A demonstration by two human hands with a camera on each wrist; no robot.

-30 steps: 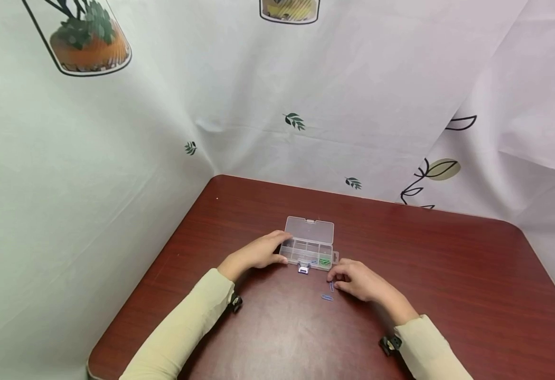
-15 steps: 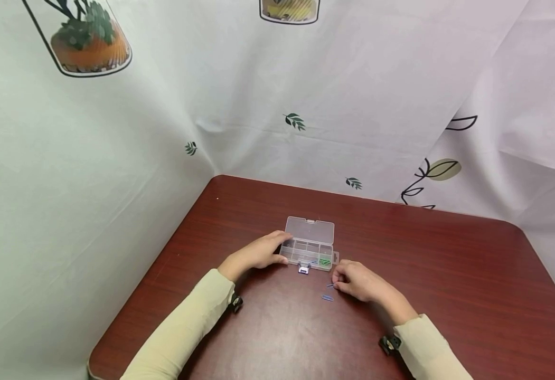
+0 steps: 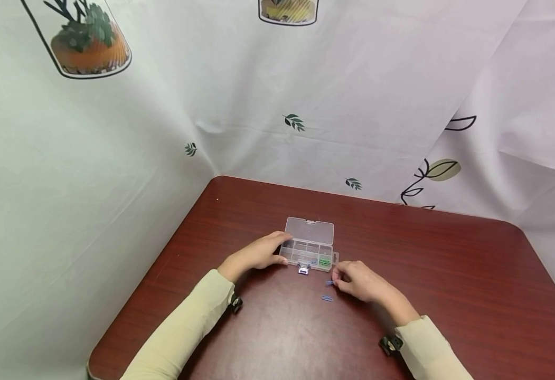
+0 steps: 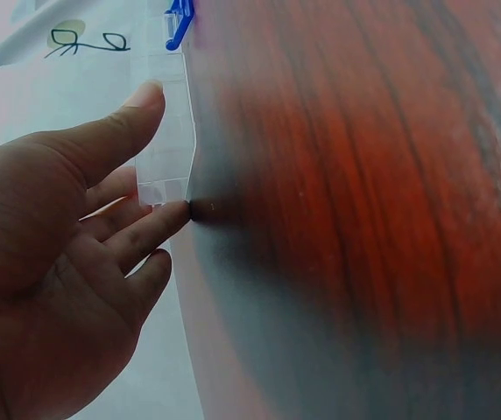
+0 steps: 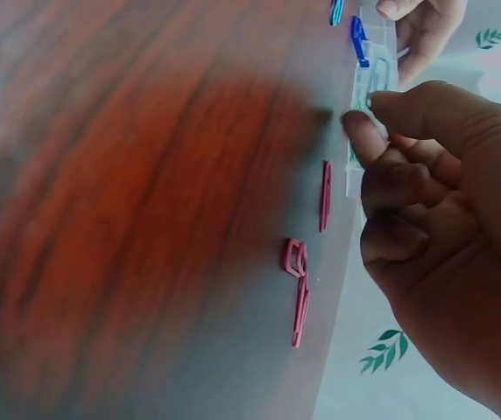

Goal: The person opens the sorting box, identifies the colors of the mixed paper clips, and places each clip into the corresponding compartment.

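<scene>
Head view, box: My left hand (image 3: 260, 252) holds the left end of the clear plastic compartment box (image 3: 312, 246), lid open at far side.
Head view, clip: The blue wire paper clip (image 3: 330, 283), near the box's near right corner, has turned crosswise in my right hand (image 3: 358, 279).
Left wrist: Thumb and fingers span the box end.
Right wrist: Thumb and index finger pinch the clip; three red wire paper clips (image 5: 325, 197) lie right.
Status: Pickup apparently secured; clip not yet boxed.

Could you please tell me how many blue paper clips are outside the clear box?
2: one blue paper clip pinched by the right hand, and another blue paper clip on the table, nearer the person. The right hand might hide more.
</scene>
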